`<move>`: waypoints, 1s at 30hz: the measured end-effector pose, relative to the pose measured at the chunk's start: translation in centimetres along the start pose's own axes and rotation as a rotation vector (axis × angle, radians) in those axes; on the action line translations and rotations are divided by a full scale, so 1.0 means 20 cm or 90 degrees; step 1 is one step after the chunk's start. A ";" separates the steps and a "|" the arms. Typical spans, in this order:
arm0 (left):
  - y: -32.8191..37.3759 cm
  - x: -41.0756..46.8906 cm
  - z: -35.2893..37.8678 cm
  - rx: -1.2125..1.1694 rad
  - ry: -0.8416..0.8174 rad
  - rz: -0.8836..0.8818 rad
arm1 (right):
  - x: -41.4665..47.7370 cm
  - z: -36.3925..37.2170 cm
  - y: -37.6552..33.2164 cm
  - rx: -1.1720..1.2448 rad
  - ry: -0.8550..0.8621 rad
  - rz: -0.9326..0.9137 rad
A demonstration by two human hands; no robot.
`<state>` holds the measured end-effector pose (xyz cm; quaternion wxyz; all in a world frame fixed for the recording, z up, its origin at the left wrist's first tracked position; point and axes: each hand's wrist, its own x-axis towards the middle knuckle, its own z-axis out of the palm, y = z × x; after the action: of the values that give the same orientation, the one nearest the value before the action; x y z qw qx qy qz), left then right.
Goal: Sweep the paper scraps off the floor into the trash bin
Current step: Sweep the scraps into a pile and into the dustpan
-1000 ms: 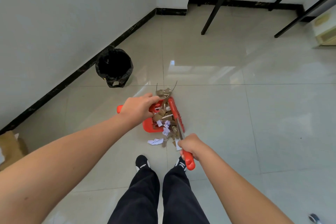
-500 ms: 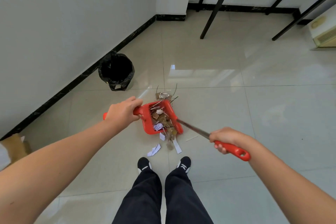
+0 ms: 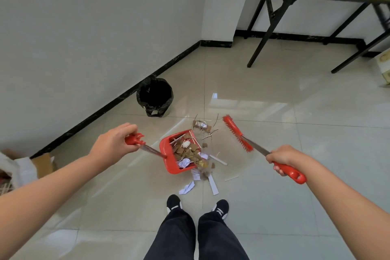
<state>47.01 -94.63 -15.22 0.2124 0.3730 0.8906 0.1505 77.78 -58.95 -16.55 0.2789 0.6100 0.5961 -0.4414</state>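
I'm gripping dustpan (image 3: 179, 152) w/ left hand (image 3: 115, 143) & brush (image 3: 237, 133) w/ right hand (image 3: 283, 157); pan's approx. half-loaded, scraps (image 3: 212, 182) on floor (image 3: 295, 175), bin (image 3: 155, 96) waiting.

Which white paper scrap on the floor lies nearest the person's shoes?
The crumpled white scrap, left of the long flat strip; it lies closest to the left shoe, well clear of the dustpan.
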 end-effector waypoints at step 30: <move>0.61 -0.40 -0.78 -0.227 0.336 -0.039 | 0.06 -0.26 -0.01 0.216 -0.166 0.029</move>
<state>51.70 -94.03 5.65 0.0406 0.2508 0.8855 0.3890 78.58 -53.79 -15.23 0.2566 0.5993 0.4581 -0.6042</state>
